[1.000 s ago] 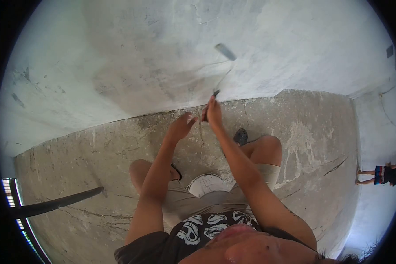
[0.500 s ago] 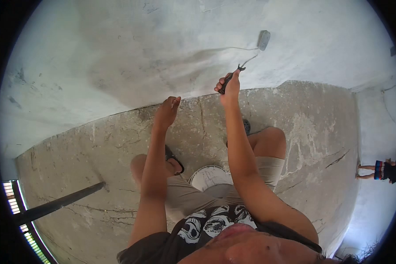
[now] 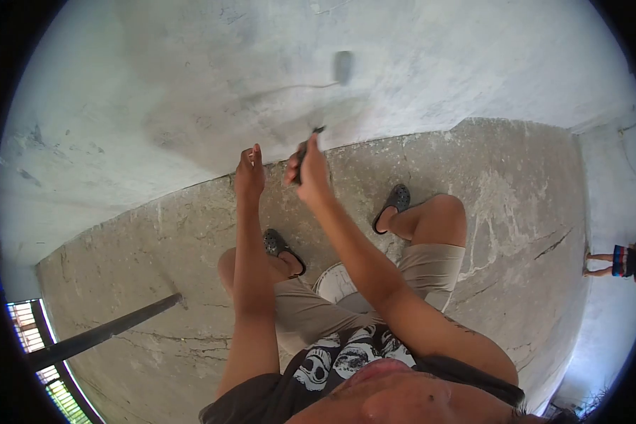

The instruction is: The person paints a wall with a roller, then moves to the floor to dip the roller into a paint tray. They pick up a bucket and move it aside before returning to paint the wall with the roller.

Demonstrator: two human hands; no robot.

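Note:
My right hand [image 3: 311, 173] is closed around the black handle of a small paint roller [image 3: 343, 68]. Its grey roller head, blurred by motion, is against or close to the pale wall, and a thin wire frame shows faintly below it. To the left, my left hand [image 3: 250, 166] is raised near the foot of the wall with fingers loosely bent and somewhat apart, holding nothing. Damp-looking grey patches mark the wall [image 3: 212, 92] around the roller.
I sit on a round white bucket [image 3: 336, 283] on a cracked concrete floor [image 3: 502, 212]. A dark pole [image 3: 113, 332] and a barred window [image 3: 32, 332] are at lower left. Another person [image 3: 625, 261] stands far right by the side wall.
The roller and my right hand have swept left along the wall. My left hand has shifted slightly left. My feet show more fully as the view has moved a little.

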